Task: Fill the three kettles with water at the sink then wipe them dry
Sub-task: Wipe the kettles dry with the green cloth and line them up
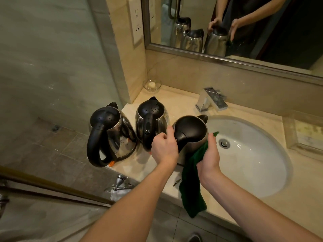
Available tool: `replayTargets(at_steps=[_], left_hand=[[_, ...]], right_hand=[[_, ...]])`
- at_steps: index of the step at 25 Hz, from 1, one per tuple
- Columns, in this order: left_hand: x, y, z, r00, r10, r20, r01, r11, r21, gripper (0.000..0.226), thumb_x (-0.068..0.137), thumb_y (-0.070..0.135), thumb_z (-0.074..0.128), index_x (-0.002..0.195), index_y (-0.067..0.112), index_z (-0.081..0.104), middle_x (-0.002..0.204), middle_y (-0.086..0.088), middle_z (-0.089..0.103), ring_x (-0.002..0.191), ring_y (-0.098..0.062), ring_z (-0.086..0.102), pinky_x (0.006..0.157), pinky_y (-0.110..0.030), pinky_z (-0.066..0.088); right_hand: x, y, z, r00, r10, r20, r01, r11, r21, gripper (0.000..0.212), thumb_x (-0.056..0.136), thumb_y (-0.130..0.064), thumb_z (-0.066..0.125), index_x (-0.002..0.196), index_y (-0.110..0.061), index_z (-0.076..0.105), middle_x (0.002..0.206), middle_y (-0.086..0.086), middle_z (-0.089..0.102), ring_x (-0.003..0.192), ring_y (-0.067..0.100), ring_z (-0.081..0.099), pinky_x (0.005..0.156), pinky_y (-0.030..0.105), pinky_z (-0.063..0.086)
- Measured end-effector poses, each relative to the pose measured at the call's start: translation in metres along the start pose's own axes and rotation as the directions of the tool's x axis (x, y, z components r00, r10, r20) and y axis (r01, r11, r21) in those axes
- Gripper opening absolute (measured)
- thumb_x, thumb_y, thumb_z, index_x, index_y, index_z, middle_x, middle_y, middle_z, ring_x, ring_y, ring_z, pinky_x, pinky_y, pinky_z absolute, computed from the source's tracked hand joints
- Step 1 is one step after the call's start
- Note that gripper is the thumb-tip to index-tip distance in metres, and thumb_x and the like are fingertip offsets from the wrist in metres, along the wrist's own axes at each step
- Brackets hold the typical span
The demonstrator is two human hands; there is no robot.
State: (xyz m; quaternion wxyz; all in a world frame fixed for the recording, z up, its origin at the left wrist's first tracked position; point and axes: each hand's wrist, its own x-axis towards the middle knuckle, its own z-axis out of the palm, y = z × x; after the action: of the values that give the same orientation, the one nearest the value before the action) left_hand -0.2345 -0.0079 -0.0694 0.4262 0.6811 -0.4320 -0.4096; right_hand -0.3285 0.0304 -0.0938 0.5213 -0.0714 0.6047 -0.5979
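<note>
Marble-topped vanity, serving as the table (pixel 174 103), with an inset sink (pixel 253 172) at its right and a mirror above. Three steel kettles stand in a row along the table's left portion: the left kettle (pixel 111 130) at the left edge and the middle kettle (pixel 153 116) beside it, both beaded with droplets on their lids, and the right kettle (pixel 191 131) at the sink's rim. The left hand (pixel 164 149) has its grip clenched around the right kettle's black handle, wrist bent to steady it. The right hand (pixel 208 154) presses a green cloth (pixel 191 186) against the steel wall, its grip closed on the cloth, whose tail hangs over the table's front edge. Judged full, the kettle will be heavy and its wet steel slippery; the handle is the sure hold.
</note>
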Motion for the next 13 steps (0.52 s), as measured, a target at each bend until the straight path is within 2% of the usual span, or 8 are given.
replayTargets(at_steps=[2, 5, 9, 13], left_hand=[[0.012, 0.014, 0.016, 0.998, -0.019, -0.055, 0.019, 1.0, -0.013, 0.059, 0.095, 0.053, 0.044, 0.057, 0.008, 0.054, 0.058, -0.005, 0.058, 0.06, -0.019, 0.056, 0.065, -0.033, 0.04], [0.033, 0.032, 0.046, 0.993, -0.057, -0.104, 0.053, 0.998, -0.041, 0.061, 0.096, 0.052, 0.042, 0.065, 0.005, 0.063, 0.064, -0.003, 0.063, 0.066, -0.017, 0.058, 0.07, -0.033, 0.042], [0.061, 0.05, 0.084, 0.986, -0.097, -0.135, 0.087, 0.993, -0.076, 0.058, 0.095, 0.055, 0.039, 0.063, 0.01, 0.058, 0.068, -0.006, 0.063, 0.071, -0.023, 0.06, 0.076, -0.037, 0.047], [0.081, 0.058, 0.11, 0.97, -0.153, -0.188, 0.135, 0.985, -0.106, 0.054, 0.096, 0.053, 0.039, 0.061, 0.015, 0.054, 0.069, -0.004, 0.061, 0.072, -0.024, 0.058, 0.073, -0.036, 0.044]], right_hand=[[0.022, -0.012, 0.013, 1.0, -0.028, -0.014, 0.028, 0.999, -0.018, 0.106, 0.054, -0.09, 0.056, 0.147, -0.05, 0.027, 0.152, -0.013, 0.037, 0.14, 0.017, 0.033, 0.115, 0.05, 0.027], [0.057, -0.038, 0.031, 0.998, -0.055, -0.012, 0.055, 0.998, -0.03, 0.098, 0.059, -0.087, 0.049, 0.146, -0.057, 0.014, 0.158, -0.012, 0.026, 0.142, 0.021, 0.029, 0.115, 0.055, 0.024], [0.1, -0.066, 0.045, 0.998, -0.06, 0.01, 0.061, 0.996, -0.067, 0.104, 0.06, -0.084, 0.046, 0.149, -0.051, 0.004, 0.159, -0.011, 0.021, 0.144, 0.023, 0.026, 0.115, 0.054, 0.024], [0.135, -0.078, 0.053, 0.998, -0.055, 0.035, 0.059, 0.988, -0.139, 0.107, 0.059, -0.084, 0.043, 0.151, -0.046, 0.005, 0.158, -0.009, 0.024, 0.143, 0.024, 0.028, 0.115, 0.053, 0.025]])
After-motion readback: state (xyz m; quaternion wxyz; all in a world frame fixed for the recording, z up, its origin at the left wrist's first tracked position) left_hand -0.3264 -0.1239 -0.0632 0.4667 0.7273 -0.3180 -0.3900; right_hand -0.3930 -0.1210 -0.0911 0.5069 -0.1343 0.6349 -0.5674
